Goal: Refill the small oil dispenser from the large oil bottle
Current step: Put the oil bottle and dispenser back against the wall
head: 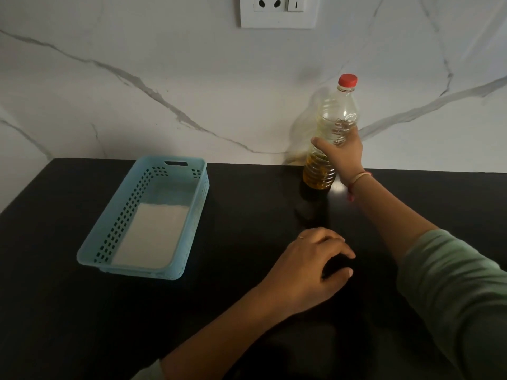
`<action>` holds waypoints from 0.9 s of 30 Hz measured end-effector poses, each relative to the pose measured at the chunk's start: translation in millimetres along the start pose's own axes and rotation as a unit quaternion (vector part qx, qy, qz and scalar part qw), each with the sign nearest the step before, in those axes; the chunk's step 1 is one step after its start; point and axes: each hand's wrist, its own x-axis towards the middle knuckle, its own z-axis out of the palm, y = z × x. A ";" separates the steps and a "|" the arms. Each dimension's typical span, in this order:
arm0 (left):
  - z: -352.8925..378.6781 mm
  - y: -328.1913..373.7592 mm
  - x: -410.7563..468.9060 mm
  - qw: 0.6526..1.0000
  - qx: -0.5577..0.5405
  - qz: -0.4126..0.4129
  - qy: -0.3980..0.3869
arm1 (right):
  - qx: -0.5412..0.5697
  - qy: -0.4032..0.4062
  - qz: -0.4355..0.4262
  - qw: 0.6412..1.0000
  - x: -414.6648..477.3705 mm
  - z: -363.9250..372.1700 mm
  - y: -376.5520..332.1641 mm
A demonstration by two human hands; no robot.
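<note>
Right hand is out at the back edge of the black surface, right of the middle, fingers and thumb wrapped round the waist of the large oil bottle. The bottle stands upright right against the marble wall, red cap on top, amber oil showing in its lower part below the hand. There's a thin band on that wrist and a green sleeve pushed up the forearm.

Left hand is lower down, nearer the front edge and well apart from the bottle. It sits over the surface with fingers arched and thumb tucked under, a ring on one finger. The gap under those fingers is as dark as the surface itself, so I can't tell whether it grips anything or simply rests curled.

Over toward the left side, a light blue perforated basket sits at an angle, its short end with the handle slot toward the back edge, floor pale inside. Up on the wall above, a white socket plate.
</note>
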 end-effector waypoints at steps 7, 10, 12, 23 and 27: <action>1.4 -2.2 2.6 1.000 -0.002 0.001 -0.008 | -0.010 0.004 -0.017 1.000 8.4 4.2 5.1; 2.3 -4.2 2.9 1.000 -0.004 0.005 -0.004 | -0.045 0.017 -0.011 0.999 12.1 3.2 7.6; 2.7 -5.6 2.8 1.000 -0.007 0.006 -0.005 | -0.058 0.015 -0.007 0.998 14.3 2.5 10.1; 3.8 -3.8 1.8 1.000 -0.013 0.008 0.011 | -0.044 -0.079 0.007 0.996 18.0 -11.7 3.6; 4.6 -2.7 -0.3 1.000 -0.013 0.008 0.025 | -0.062 -0.024 0.020 0.998 1.7 -25.1 -2.1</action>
